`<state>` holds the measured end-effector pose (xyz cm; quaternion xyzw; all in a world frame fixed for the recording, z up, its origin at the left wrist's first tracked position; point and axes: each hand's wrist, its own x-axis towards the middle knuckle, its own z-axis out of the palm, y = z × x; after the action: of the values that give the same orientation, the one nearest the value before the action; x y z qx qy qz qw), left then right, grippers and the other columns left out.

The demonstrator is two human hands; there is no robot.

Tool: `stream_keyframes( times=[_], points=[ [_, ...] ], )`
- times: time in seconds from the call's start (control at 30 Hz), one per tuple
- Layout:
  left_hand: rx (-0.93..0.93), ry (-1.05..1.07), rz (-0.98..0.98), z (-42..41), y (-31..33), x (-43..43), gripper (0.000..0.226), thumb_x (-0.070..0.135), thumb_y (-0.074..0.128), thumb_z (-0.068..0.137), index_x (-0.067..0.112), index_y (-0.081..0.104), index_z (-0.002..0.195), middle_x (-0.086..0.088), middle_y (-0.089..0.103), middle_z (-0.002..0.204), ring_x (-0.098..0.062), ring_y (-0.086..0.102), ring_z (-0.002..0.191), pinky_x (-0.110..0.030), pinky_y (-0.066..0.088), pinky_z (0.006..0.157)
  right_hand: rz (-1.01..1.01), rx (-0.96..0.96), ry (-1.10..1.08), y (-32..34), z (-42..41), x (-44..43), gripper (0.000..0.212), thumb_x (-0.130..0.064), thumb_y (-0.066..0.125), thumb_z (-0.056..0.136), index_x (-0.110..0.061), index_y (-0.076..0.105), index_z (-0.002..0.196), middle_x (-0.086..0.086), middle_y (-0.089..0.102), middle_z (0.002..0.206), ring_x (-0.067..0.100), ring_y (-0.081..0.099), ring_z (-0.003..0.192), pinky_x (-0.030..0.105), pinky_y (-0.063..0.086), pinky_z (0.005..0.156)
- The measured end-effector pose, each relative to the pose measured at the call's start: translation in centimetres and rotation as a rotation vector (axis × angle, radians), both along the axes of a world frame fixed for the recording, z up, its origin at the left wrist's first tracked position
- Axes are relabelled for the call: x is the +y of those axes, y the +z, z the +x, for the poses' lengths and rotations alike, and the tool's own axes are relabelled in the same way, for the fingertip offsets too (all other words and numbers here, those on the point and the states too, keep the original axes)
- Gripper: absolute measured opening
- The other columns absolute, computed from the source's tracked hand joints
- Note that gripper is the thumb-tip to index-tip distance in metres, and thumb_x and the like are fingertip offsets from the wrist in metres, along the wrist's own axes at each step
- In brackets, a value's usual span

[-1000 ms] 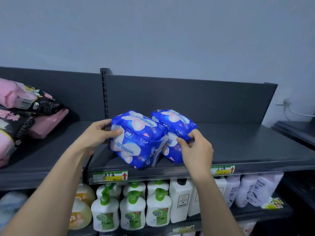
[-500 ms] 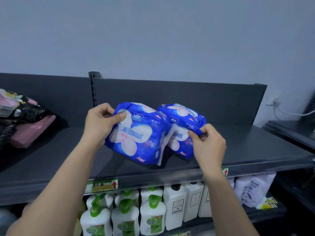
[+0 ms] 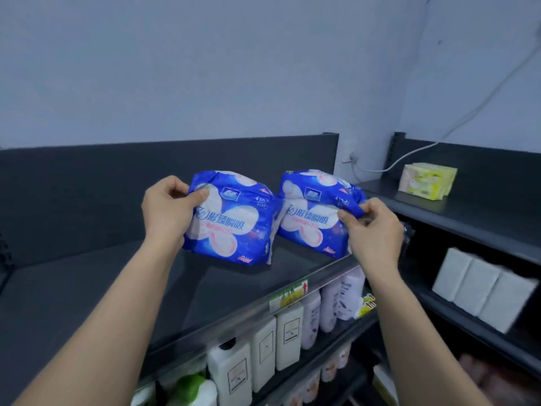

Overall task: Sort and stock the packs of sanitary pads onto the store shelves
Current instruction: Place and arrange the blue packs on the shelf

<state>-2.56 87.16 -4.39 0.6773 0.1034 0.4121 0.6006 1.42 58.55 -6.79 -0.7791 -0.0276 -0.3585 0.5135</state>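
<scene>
Both forearms extend forward and upward. The left hand closes its grip around the upper left corner of the left blue pack, thumb across the front face. The right hand pinches the right edge of the right blue pack. Both packs stand upright, side by side, over the dark top shelf; contact with it cannot be determined.

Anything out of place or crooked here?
A lone yellow pack sits on the right shelf by a trailing white cable. The left blue pack and right blue pack tilt, gripped by the left hand and right hand.
</scene>
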Motion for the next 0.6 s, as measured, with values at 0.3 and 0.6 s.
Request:
stream_keyframes(
  times=[0.3, 0.6],
  points=[
    [0.005, -0.164, -0.003, 9.6, -1.4, -14.4, 0.038, 0.016, 0.081, 0.074, 0.017, 0.046, 0.057, 0.003, 0.051, 0.059, -0.012, 0.045, 0.056, -0.03, 0.039, 0.059, 0.042, 0.034, -0.227, -0.8, 2.6, -16.1, 0.026, -0.019, 0.077, 0.077, -0.008, 0.055, 0.071, -0.002, 0.058, 0.062, 0.021, 0.052, 0.063, 0.035, 0.043, 0.066],
    [0.011, -0.35, -0.085, 16.9, -1.7, -34.1, 0.039, 0.015, 0.08, 0.075, 0.018, 0.046, 0.057, 0.001, 0.049, 0.059, -0.013, 0.042, 0.054, -0.028, 0.037, 0.056, 0.023, 0.06, -0.366, 0.6, 4.0, -34.4, 0.031, -0.018, 0.077, 0.078, -0.016, 0.05, 0.063, -0.007, 0.056, 0.06, 0.012, 0.049, 0.058, 0.029, 0.038, 0.061]
  ],
)
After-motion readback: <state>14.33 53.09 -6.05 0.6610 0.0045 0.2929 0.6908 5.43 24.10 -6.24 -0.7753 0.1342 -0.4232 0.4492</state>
